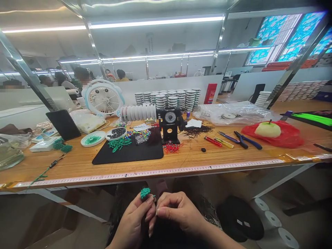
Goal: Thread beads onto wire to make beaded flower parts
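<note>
In front of the table edge, my left hand (pixel 138 212) pinches a small bundle of green cords (pixel 145 192), its dotted tips pointing up. Close beside it, my right hand (pixel 178 211) is closed, thumb and forefinger pressed together near the left fingertips. Whatever lies in that right pinch is too small to make out. Green cord pieces (pixel 119 144) like those in the bundle lie on a black mat (pixel 129 157), along with colourful beads (pixel 141 133). A green knotted cord (pixel 43 174) lies at the table's left front.
A black device with a dial (pixel 169 119) stands mid-table. Pliers (pixel 242 140), a peeled fruit (pixel 268 129) on a red bag, and a measuring tape (pixel 166 172) along the front edge are to the right and front. A fan (pixel 103 98), spools (pixel 172 100) and a phone (pixel 63 124) stand behind.
</note>
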Available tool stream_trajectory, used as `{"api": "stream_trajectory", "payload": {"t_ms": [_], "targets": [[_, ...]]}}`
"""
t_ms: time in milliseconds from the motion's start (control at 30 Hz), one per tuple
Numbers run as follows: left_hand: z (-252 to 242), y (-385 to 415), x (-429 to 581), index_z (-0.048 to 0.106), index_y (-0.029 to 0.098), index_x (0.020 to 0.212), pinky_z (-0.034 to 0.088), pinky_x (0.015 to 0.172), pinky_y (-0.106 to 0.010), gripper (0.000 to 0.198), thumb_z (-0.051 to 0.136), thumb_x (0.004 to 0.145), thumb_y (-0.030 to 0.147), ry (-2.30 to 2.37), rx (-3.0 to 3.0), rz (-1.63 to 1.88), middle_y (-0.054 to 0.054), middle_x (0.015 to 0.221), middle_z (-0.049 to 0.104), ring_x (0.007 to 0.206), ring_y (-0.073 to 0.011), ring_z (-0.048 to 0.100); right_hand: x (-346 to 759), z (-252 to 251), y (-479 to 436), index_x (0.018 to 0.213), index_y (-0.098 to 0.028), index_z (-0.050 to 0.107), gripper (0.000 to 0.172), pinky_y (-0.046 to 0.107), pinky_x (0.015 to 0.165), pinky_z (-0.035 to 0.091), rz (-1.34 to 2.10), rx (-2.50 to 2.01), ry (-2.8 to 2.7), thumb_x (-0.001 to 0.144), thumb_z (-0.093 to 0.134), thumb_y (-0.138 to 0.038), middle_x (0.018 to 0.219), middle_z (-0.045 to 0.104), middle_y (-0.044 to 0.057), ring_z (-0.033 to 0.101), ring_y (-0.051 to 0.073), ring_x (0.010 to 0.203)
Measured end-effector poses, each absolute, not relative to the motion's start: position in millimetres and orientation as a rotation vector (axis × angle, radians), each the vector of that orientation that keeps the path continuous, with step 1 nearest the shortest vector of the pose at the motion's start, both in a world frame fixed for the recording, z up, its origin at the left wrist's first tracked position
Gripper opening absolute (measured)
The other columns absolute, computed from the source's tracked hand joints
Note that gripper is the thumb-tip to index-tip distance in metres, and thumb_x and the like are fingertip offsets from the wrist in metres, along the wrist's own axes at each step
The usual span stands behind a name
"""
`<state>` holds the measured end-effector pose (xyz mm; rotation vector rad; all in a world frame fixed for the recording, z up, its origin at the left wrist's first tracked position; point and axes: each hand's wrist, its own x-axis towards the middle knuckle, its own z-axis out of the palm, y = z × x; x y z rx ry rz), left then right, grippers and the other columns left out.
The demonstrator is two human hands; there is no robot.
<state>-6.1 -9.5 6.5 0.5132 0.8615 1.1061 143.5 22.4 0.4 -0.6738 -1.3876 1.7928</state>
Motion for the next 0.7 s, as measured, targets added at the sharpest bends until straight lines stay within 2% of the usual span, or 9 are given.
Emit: {"api": "stream_trajectory", "payload": {"t_ms": [167,367,500,600,700], "targets": [[8.9,-9.0,-8.8,0.037,0.018,0.055,0.015,0.033,-0.017,0.039,0.069,0.068,0.036,0.827,0.452,1.018,0.008,0.044,0.026,0.035,-0.0039,0.022,143.1,-4.7,25.7,0.069,-0.011,0.068,0.016,0.028,0.071,0.041,1.915,-0.632,-1.283,0.068,0.071,-0.027,0.071,0.060,0.004,0.055,0.013,0.070],[6.1,-8.7,-8.1,0.040,0.016,0.052,0.017,0.034,-0.017,0.037,0.067,0.069,0.033,0.812,0.432,1.033,0.007,0.040,0.032,0.033,-0.0035,0.025,142.3,-11.4,24.2,0.070,-0.011,0.067,0.023,0.030,0.072,0.041,1.965,-0.688,-1.233,0.065,0.073,-0.033,0.069,0.060,0.003,0.055,0.014,0.068],[0.6,-7.3,-9.3,0.040,0.017,0.054,0.015,0.032,-0.016,0.037,0.068,0.069,0.035,0.791,0.434,1.005,0.007,0.039,0.031,0.031,-0.0032,0.023,141.2,-11.2,24.5,0.069,-0.010,0.067,0.025,0.028,0.068,0.041,1.995,-0.705,-1.180,0.064,0.074,-0.033,0.067,0.059,0.003,0.052,0.012,0.065],[-1.8,-6.2,-11.5,0.041,0.017,0.058,0.014,0.030,-0.016,0.034,0.067,0.069,0.035,0.768,0.442,1.005,0.008,0.042,0.029,0.031,-0.0031,0.021,141.0,-5.4,25.5,0.067,-0.010,0.068,0.025,0.025,0.064,0.039,1.874,-0.769,-1.233,0.065,0.072,-0.034,0.065,0.058,0.002,0.049,0.010,0.063],[-1.7,-6.4,-11.9,0.041,0.017,0.062,0.016,0.031,-0.016,0.033,0.067,0.070,0.036,0.785,0.492,1.001,0.008,0.045,0.032,0.033,-0.0037,0.023,140.3,1.3,25.1,0.064,-0.011,0.067,0.025,0.023,0.061,0.038,1.593,-0.912,-1.346,0.069,0.069,-0.035,0.062,0.057,0.001,0.047,0.010,0.062]]}}
